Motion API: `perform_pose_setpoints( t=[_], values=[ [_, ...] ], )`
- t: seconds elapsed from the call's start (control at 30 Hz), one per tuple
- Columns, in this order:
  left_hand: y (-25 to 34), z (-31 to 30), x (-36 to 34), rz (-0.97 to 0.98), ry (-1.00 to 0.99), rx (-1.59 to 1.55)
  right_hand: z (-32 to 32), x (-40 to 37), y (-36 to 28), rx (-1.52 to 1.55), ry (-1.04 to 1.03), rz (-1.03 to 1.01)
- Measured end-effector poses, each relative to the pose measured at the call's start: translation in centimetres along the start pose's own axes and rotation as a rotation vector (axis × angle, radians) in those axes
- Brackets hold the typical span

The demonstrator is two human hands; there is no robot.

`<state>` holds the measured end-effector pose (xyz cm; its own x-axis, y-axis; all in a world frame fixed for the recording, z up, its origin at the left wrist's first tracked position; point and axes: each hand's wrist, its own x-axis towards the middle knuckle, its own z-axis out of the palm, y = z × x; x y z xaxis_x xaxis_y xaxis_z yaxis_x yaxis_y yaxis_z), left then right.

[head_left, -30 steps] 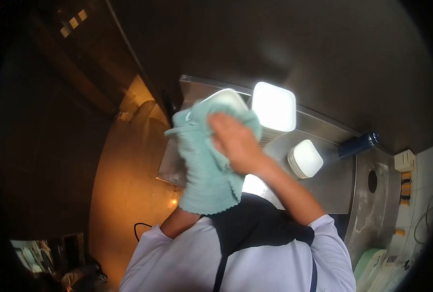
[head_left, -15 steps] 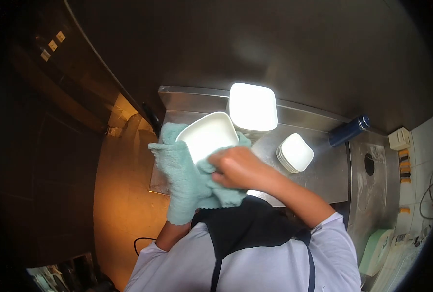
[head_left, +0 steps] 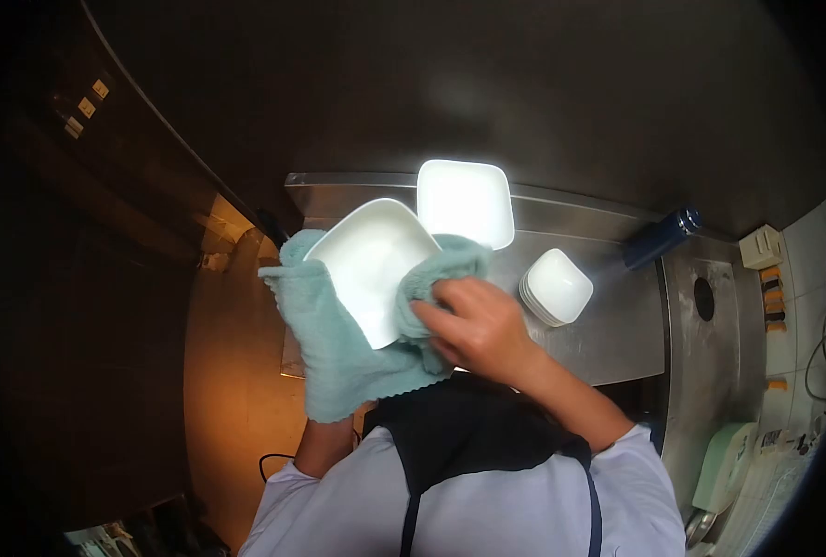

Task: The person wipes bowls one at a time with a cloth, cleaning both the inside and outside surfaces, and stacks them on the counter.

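Observation:
A white square bowl is tilted in front of me, with a light teal towel wrapped around its left and lower sides. My left hand is hidden beneath the towel; only its forearm shows below, and it supports the bowl through the cloth. My right hand, slightly blurred, has its fingers closed on a bunched part of the towel, pressed against the bowl's right rim. Just behind is a stack of larger white square dishes. Smaller white square bowls are stacked to the right.
Both stacks stand on a steel counter with a raised back edge. A dark blue flask lies at its right end. Farther right is a steel surface with a round hole. A pale green object sits at lower right.
My right hand has moved right with the towel, from the bowl's inside to its right rim. The bowl has shifted left and turned, showing more of its inside.

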<state>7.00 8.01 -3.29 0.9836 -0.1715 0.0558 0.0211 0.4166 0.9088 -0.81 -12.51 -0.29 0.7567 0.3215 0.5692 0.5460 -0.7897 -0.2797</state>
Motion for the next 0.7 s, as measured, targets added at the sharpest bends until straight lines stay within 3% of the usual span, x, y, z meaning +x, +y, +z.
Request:
perform_pose_setpoints(
  t=[0.13, 0.23, 0.27, 0.33, 0.43, 0.47, 0.53, 0.63, 0.7],
  values=[
    [-0.1, 0.2, 0.5, 0.008, -0.089, 0.069, -0.3, 0.6, 1.0, 0.152, 0.301, -0.043],
    [-1.5, 2.3, 1.0, -0.048, -0.167, 0.068, -0.7, 2.3, 1.3, 0.665, 0.429, 0.120],
    [-2.0, 3.6, 0.8, -0.131, -0.071, -0.085, 0.0, 2.2, 1.6, 0.875, 0.379, 0.219],
    [-3.3, 4.5, 0.3, -0.187, -0.071, -0.119, 1.5, 1.4, 1.6, 1.279, 0.273, 0.521],
    [-4.6, 4.2, -0.7, -0.211, -0.167, -0.127, 5.8, -0.4, 3.6, 0.812, 0.060, 0.357],
    [-4.8, 3.7, -0.8, -0.221, -0.180, -0.133, 6.1, -0.9, 3.8, 0.547, -0.085, 0.394],
    [-4.8, 3.0, -0.3, -0.227, -0.175, -0.135, 6.7, -0.8, 2.8, 0.370, -0.080, 0.435],
    [-4.6, 2.0, 1.4, -0.215, -0.134, -0.141, 8.9, -1.9, 1.2, 0.725, 0.199, 0.575],
    [-4.5, 1.6, 2.4, -0.187, -0.115, -0.121, 9.0, -2.7, 1.2, 1.084, 0.162, 0.833]
  ],
)
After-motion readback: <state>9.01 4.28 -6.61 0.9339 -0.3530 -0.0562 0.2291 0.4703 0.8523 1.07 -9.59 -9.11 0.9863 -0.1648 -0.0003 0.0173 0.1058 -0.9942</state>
